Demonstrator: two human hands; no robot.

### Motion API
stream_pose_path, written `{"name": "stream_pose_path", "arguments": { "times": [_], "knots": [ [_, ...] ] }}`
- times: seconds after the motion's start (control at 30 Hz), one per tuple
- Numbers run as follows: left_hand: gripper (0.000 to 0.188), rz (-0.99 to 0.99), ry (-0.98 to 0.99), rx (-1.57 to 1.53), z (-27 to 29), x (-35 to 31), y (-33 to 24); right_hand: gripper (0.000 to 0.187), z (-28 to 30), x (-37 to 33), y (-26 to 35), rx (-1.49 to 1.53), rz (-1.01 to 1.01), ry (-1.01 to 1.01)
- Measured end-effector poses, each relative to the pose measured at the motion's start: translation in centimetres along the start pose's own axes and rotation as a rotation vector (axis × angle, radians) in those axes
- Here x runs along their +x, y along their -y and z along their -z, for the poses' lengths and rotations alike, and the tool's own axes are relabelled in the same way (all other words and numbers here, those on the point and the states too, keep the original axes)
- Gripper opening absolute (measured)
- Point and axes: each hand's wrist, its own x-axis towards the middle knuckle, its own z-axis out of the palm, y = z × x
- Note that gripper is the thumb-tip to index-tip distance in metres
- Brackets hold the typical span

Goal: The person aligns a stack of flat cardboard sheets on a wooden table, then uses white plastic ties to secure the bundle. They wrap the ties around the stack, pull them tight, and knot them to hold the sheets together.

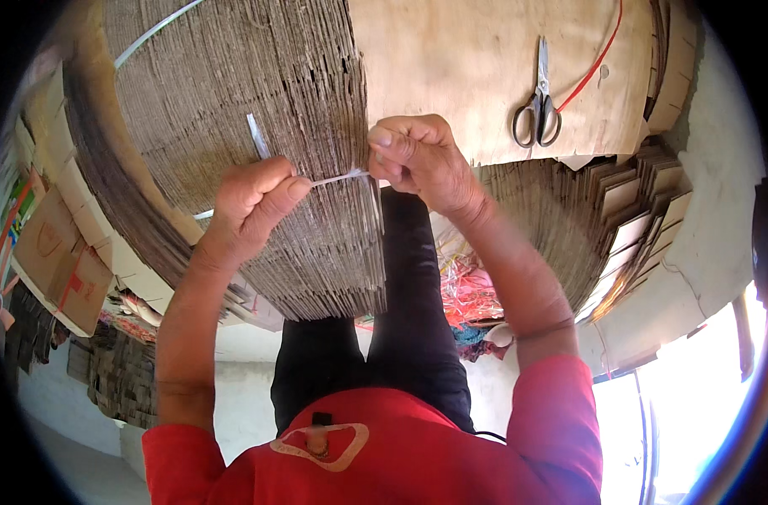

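In front of me lies a thick stack of flat corrugated cardboard [233, 93], its cut edges facing up. A white plastic strap [338, 178] runs taut across it between my two fists. My left hand [258, 198] is closed on one end, and a short loose tail of strap sticks up above it. Closed on the other end, my right hand [422, 160] is at the stack's right edge. Another stretch of white strap [157, 32] crosses the stack's far left. What lies inside my curled fingers is hidden.
Black-handled scissors [538, 101] lie on the wooden board [451, 76] at the far right, beside a red strap [590, 71]. More stacked cardboard [628, 210] stands to the right. At the left is a cardboard box [60, 252]. Red and pink strips [468, 290] lie below.
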Motion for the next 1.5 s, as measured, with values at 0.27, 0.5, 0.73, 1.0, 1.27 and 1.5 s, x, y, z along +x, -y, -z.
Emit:
{"name": "stream_pose_path", "arguments": {
  "times": [0.27, 0.5, 0.73, 1.0, 1.27, 1.5],
  "knots": [
    [0.034, 0.076, 0.008, -0.140, 0.7, -0.6, 0.5, 0.042, 0.9, 0.5, 0.2, 0.022, -0.136, -0.005],
    [0.026, -0.507, 0.217, 0.229, -4.8, 2.8, -8.4, 0.036, 0.6, 1.3, -4.5, 0.479, -0.035, -0.101],
    [0.030, 0.225, 0.562, 0.466, -7.7, 13.0, -11.4, 0.014, -1.5, -1.5, -5.1, 0.628, 0.183, -0.162],
    [0.046, -0.550, -0.023, 1.154, -7.4, 12.8, -11.0, 0.012, -1.8, -2.5, -5.5, 0.672, 0.149, -0.239],
    [0.027, -0.085, 0.286, 0.857, -5.8, 5.1, -7.2, 0.007, -1.1, -2.1, -7.1, 0.789, 0.264, -0.095],
    [0.007, -0.115, -0.185, 0.486, -6.6, 2.1, -3.9, 0.009, -1.2, -1.7, -7.3, 0.769, 0.295, -0.088]
  ]
}}
